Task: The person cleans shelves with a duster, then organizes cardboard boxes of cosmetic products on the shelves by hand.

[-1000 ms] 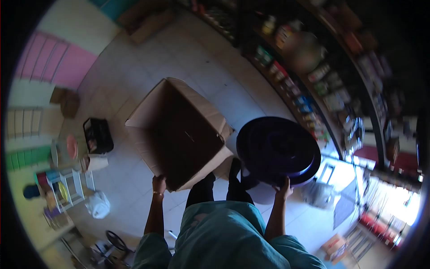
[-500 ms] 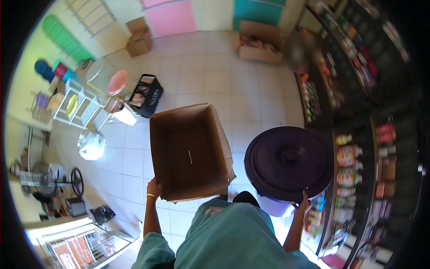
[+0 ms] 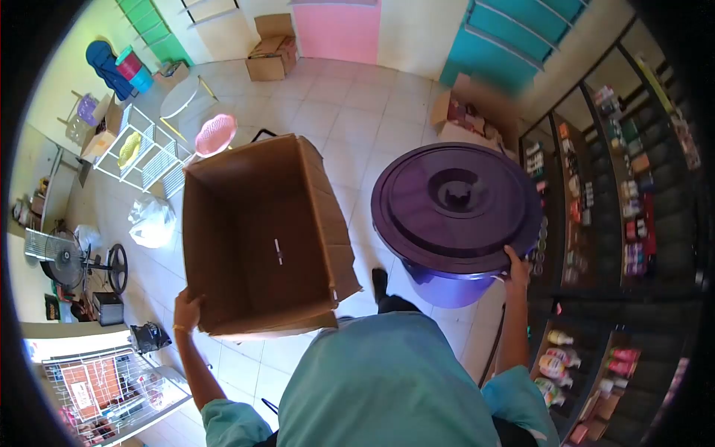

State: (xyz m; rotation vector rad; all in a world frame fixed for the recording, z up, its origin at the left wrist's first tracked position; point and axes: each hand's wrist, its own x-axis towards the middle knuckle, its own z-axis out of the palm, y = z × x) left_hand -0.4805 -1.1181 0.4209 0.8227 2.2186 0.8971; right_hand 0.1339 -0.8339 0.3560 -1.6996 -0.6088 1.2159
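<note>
My left hand is closed on the near left corner of a cardboard box. The box is open at the top, with a small white strip on its bottom. At my right side is a purple lidded bucket. My right hand grips its near right side, thumb over the edge of the dark purple lid; the rest of its fingers are partly hidden. The lid sits on the bucket and has a round raised knob in the middle. Box and bucket are apart, on either side of my body.
Dark shelves full of bottles and packets line the right. On the left stand a white rack, a plastic bag, a fan and a wire-covered display case. Cartons sit by the far wall.
Box and bucket now appear larger and higher in view, still held in my hands. The view has shifted; shelves and room have swung, and the black crate is now mostly hidden behind the box.
</note>
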